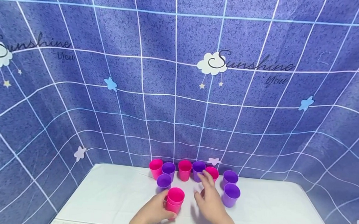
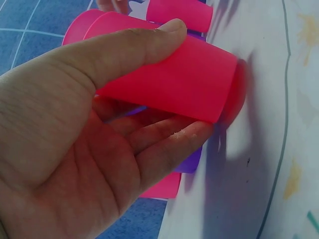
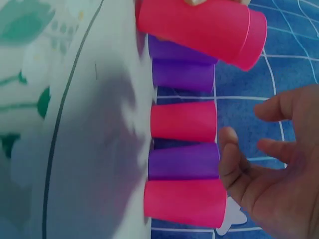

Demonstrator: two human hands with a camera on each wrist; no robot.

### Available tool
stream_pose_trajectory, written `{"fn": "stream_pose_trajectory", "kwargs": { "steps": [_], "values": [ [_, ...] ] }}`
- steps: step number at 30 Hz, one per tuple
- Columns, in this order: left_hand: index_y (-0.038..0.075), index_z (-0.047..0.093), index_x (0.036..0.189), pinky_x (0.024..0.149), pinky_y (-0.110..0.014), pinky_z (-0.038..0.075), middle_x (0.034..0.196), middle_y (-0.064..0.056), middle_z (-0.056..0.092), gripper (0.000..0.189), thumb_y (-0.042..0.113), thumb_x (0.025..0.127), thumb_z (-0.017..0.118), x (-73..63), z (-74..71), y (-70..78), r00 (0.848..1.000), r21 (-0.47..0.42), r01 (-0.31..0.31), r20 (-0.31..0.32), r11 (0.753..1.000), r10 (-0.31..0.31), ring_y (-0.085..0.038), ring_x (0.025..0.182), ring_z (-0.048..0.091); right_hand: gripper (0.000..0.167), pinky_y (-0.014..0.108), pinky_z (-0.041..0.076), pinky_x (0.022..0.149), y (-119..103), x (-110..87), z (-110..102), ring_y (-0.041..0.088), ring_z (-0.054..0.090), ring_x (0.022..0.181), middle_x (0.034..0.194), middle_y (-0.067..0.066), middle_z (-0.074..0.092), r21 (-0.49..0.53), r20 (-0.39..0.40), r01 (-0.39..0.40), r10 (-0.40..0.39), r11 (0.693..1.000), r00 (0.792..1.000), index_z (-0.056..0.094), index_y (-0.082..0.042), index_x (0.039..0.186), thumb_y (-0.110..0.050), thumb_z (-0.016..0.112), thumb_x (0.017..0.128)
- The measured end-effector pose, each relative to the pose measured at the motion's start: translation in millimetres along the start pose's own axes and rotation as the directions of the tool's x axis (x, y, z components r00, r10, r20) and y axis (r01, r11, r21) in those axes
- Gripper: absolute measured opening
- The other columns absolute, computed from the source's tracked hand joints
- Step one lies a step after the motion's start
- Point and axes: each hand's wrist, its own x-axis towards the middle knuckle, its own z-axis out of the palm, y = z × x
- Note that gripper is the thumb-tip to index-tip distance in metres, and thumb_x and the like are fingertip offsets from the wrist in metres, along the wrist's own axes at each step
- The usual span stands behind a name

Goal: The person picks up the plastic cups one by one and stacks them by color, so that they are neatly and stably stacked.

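In the head view my left hand (image 1: 151, 210) grips a stack of two nested pink cups (image 1: 175, 203) near the front of the table. The left wrist view shows the thumb over the side of the pink cups (image 2: 194, 74) and the other fingers around the far side. My right hand (image 1: 211, 201) holds nothing; its fingers are spread and loosely bent. They reach toward a pink cup (image 1: 212, 174) and a purple cup (image 1: 198, 168) in the back row. In the right wrist view a gap shows between that hand (image 3: 279, 194) and the middle pink cup (image 3: 184, 121).
More upright cups line the back: a pink cup (image 1: 156, 169), a purple cup (image 1: 168, 169) and a pink cup (image 1: 184, 170). A purple cup (image 1: 164, 181) stands behind the stack. Two purple cups (image 1: 231, 196) are at right. The white table (image 1: 278, 208) meets a blue gridded cloth (image 1: 178, 125).
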Motion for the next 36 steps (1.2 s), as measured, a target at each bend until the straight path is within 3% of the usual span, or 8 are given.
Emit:
{"fn": "stream_pose_trajectory", "kwargs": {
  "steps": [5, 14, 21, 25, 32, 36],
  "values": [
    [0.003, 0.056, 0.142, 0.101, -0.057, 0.055, 0.123, -0.007, 0.074, 0.075, 0.017, 0.078, 0.092, 0.7, -0.5, 2.4, 1.0, 0.0, 0.024, 0.005, 1.0, -0.024, -0.029, 0.113, 0.07, 0.054, 0.02, 0.051, 0.072, 9, 2.4, -3, -0.003, 0.052, 0.079, 0.172, 0.015, 0.031, -0.003, -0.015, -0.025, 0.025, 1.0, 1.0, 0.057, -0.003, 0.145, -0.009, 0.07, 0.093],
    [0.003, 0.057, 0.141, 0.096, -0.048, 0.058, 0.121, -0.007, 0.074, 0.073, 0.016, 0.079, 0.091, 0.2, -1.1, 0.5, 1.0, -0.014, 0.011, 0.017, 1.0, -0.01, -0.025, 0.109, 0.071, 0.051, 0.023, 0.055, 0.078, 21, 5.0, 0, 0.0, 0.058, 0.084, 0.167, 0.026, 0.034, -0.01, -0.004, -0.035, 0.035, 0.999, 0.999, 0.056, -0.001, 0.141, -0.008, 0.069, 0.092],
    [0.003, 0.057, 0.142, 0.097, -0.05, 0.057, 0.121, -0.006, 0.074, 0.073, 0.016, 0.079, 0.091, 0.1, -1.4, -0.4, 1.0, -0.017, 0.01, 0.019, 1.0, -0.009, -0.026, 0.11, 0.071, 0.048, 0.037, 0.062, 0.091, 23, 4.8, 3, 0.028, 0.07, 0.113, 0.138, 0.021, 0.061, -0.053, -0.049, -0.003, 0.001, 0.999, 0.999, 0.057, 0.004, 0.139, -0.003, 0.066, 0.092],
    [0.003, 0.057, 0.141, 0.097, -0.051, 0.057, 0.12, -0.006, 0.074, 0.073, 0.017, 0.078, 0.091, -0.3, -0.7, -0.7, 1.0, -0.008, 0.007, 0.016, 1.0, -0.006, -0.025, 0.109, 0.07, 0.047, 0.041, 0.062, 0.094, 24, 4.6, 2, 0.035, 0.067, 0.125, 0.136, 0.02, 0.065, -0.071, -0.057, -0.016, 0.012, 0.997, 0.998, 0.059, 0.004, 0.138, -0.004, 0.066, 0.093],
    [0.003, 0.057, 0.141, 0.097, -0.048, 0.057, 0.12, -0.006, 0.074, 0.072, 0.017, 0.079, 0.091, -1.6, -0.7, -0.3, 1.0, -0.015, -0.004, 0.02, 1.0, 0.004, -0.024, 0.109, 0.071, 0.044, 0.045, 0.06, 0.098, 21, 5.3, -2, 0.034, 0.071, 0.117, 0.131, 0.018, 0.068, -0.056, -0.078, -0.033, 0.029, 0.998, 0.997, 0.061, 0.003, 0.136, -0.003, 0.066, 0.093],
    [0.004, 0.058, 0.14, 0.097, -0.048, 0.056, 0.12, -0.004, 0.074, 0.072, 0.018, 0.078, 0.091, -2.0, -0.8, 0.2, 1.0, 0.0, 0.0, 0.014, 1.0, 0.0, -0.023, 0.109, 0.07, 0.041, 0.039, 0.062, 0.093, 20, 6.1, -5, 0.024, 0.071, 0.105, 0.12, 0.014, 0.069, -0.071, -0.11, -0.017, 0.009, 0.997, 0.994, 0.064, 0.002, 0.132, -0.002, 0.067, 0.091]
  ]
}}
